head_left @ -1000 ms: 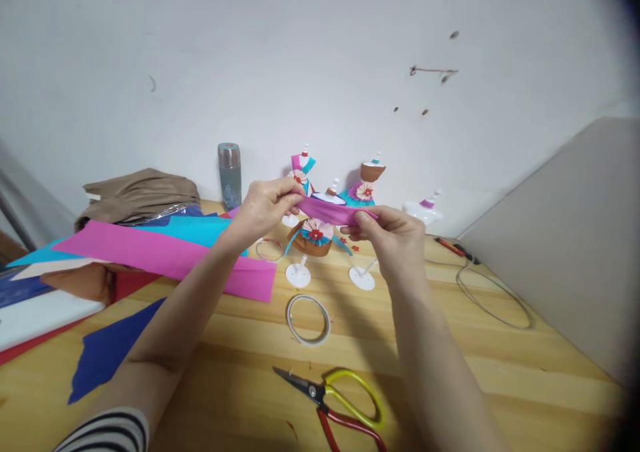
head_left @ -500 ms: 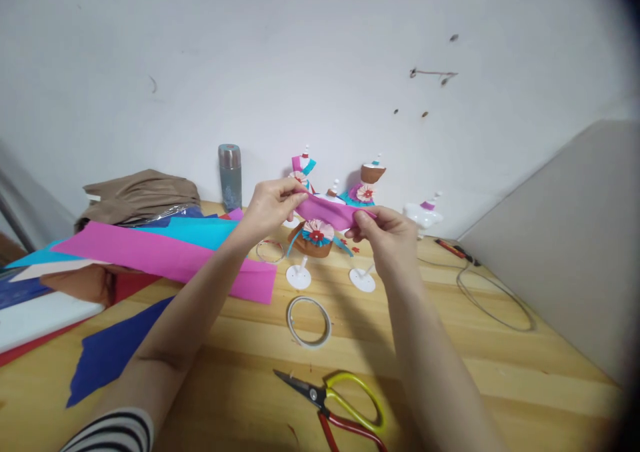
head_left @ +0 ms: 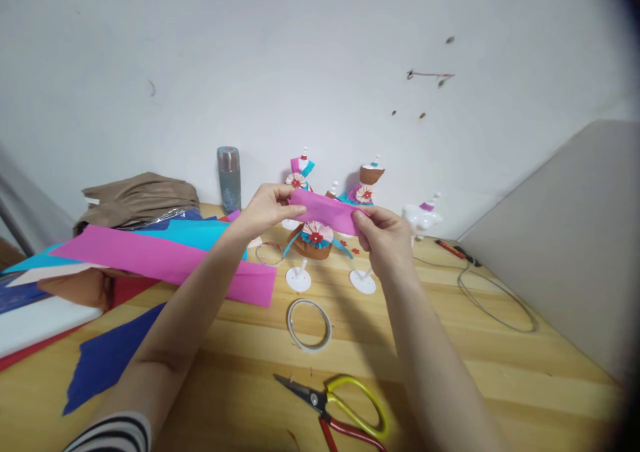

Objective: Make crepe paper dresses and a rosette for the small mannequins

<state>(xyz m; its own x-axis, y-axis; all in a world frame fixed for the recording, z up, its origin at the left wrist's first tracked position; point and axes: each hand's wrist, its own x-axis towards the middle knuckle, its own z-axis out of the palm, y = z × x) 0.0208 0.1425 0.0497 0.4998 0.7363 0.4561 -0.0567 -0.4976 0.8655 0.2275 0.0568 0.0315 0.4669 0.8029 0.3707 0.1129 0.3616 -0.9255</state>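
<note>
A pink paper strip (head_left: 327, 211) is stretched between my two hands, raised above the table. My left hand (head_left: 267, 209) pinches its left end, and my right hand (head_left: 387, 235) pinches the right end between thumb and fingers. Behind and below the strip stands a small white mannequin with a brown skirt (head_left: 310, 247) and a paper flower (head_left: 317, 234) at its waist; its upper body is partly hidden. More dressed mannequins, one with a brown top (head_left: 371, 175) and one in pink and blue straps (head_left: 303, 167), stand by the wall.
Scissors (head_left: 320, 399) and a tape roll (head_left: 309, 325) lie in front. Coloured sheets, including a long pink one (head_left: 165, 255) and a dark blue piece (head_left: 113, 355), cover the left side. A thermos (head_left: 229, 182) stands behind; a white mannequin (head_left: 423, 217) and a cable (head_left: 480, 305) are at right.
The pink strip has turned so that its flat face shows more fully, and it now looks straighter. Both hands keep their hold; the view has shifted slightly.
</note>
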